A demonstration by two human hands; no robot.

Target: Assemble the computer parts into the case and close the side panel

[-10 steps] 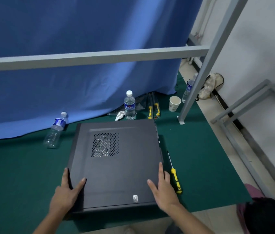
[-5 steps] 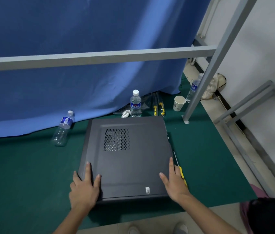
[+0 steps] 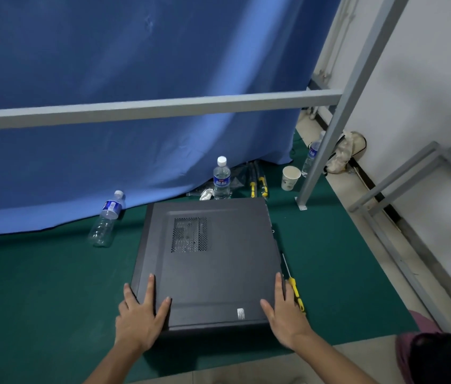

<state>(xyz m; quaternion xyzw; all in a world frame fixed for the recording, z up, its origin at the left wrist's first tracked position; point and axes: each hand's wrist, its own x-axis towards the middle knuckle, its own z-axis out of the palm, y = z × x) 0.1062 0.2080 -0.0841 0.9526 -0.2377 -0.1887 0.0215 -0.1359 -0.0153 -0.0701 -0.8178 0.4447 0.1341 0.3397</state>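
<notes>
1. Nearest the camera, the left hand [image 3: 141,320] is laid flat on the near left corner of the panel [image 3: 218,273], fingers straight and spread; nothing is gripped.
2. The right hand [image 3: 283,314] is pressed flat along the near right edge, fingers extended, nothing curled round.
3. The case [image 3: 146,261] is lying on its side on the green mat [image 3: 38,286], with the panel on top and apparently seated; whether its catches are engaged cannot be told.
4. A risk is judged here: if the panel is pushed unevenly by the two hands, it may skew and miss its slots, or fingertips at the edge may be pinched.
5. A screwdriver [image 3: 296,293] is lying just beside the right edge of the case, close to the right hand; it could be knocked away if the case is shifted.
6. The inside of the case is seen only through the vent grille [image 3: 189,234]; parts are dimly visible, but cannot be identified.
7. Farther off, a bottle [image 3: 106,218] leans at the curtain [image 3: 108,106] and appears nearly empty.
8. An upright bottle [image 3: 222,180] holds clear water; it could be toppled if the case is slid away.
9. Farthest, a paper cup [image 3: 290,177] is standing by the post [image 3: 326,139]; its contents cannot be seen.
</notes>
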